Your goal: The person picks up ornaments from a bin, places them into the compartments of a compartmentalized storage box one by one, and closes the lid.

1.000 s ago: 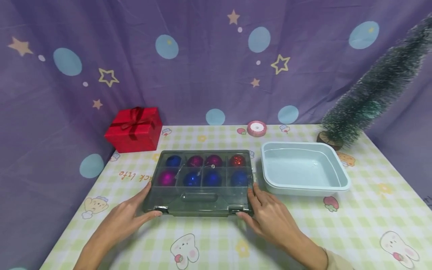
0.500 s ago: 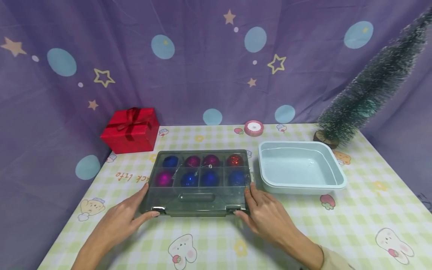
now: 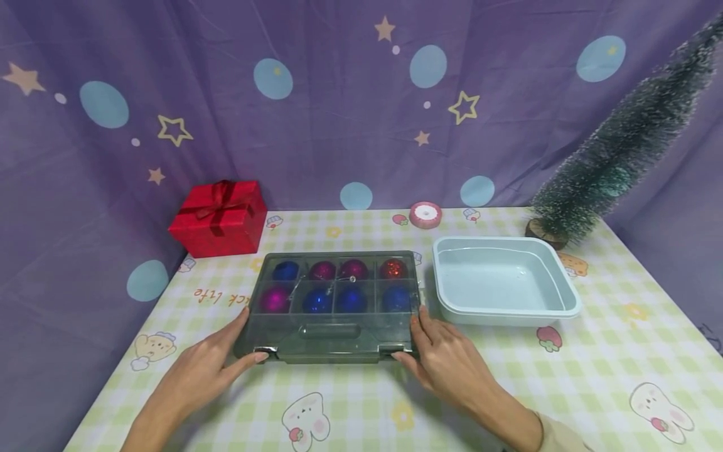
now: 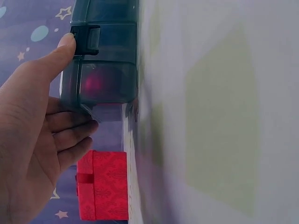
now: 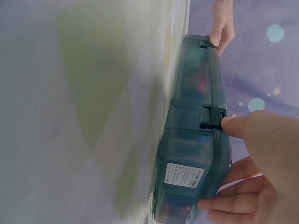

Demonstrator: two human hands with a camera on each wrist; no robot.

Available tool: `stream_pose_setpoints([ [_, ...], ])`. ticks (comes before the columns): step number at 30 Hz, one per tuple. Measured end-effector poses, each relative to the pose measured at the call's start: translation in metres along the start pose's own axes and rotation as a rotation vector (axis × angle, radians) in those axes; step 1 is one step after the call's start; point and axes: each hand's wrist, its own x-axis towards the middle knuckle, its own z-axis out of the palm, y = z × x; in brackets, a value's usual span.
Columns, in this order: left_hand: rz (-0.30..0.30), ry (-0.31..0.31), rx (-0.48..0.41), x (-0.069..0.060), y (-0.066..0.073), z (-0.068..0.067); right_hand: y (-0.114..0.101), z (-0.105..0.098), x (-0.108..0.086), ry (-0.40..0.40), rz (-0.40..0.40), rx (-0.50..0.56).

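A transparent dark-green storage case (image 3: 330,336) with its lid down lies flat on the table. Through the lid show several shiny balls in separate compartments, among them a magenta ball (image 3: 275,299), a blue ball (image 3: 351,299) and a glittery red ball (image 3: 393,269). My left hand (image 3: 194,370) holds the near left corner, its thumb on the left latch (image 4: 88,40) and its fingers along the side. At the near right corner my right hand (image 3: 454,364) does the same, thumb at the right latch (image 5: 211,117). Some fingertips are hidden behind the case in the head view.
Right of the case stands a pale blue plastic basin (image 3: 503,317). A red gift box (image 3: 220,220) sits at the back left, a pink ribbon roll (image 3: 425,215) at the back edge. A small frosted Christmas tree (image 3: 615,157) rises at the back right. A purple curtain (image 3: 316,144) hangs behind.
The head view has shifted a little, so everything appears slightly further left than one second ago. Both hands keep the same hold on the case, which stays put and closed.
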Motion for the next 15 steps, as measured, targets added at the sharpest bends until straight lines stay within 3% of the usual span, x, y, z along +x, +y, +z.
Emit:
stream_pose_setpoints([
  [9, -0.086, -0.046, -0.063, 0.0, -0.001, -0.004, -0.001, -0.006, 0.001, -0.037, 0.095, 0.124],
  [12, -0.104, -0.084, -0.079, 0.003, -0.001, -0.013, 0.002, -0.012, 0.005, -0.065, 0.133, 0.169],
  [15, -0.122, -0.135, -0.098, 0.01, -0.001, -0.025, 0.013, -0.022, 0.008, -0.062, 0.113, 0.235],
])
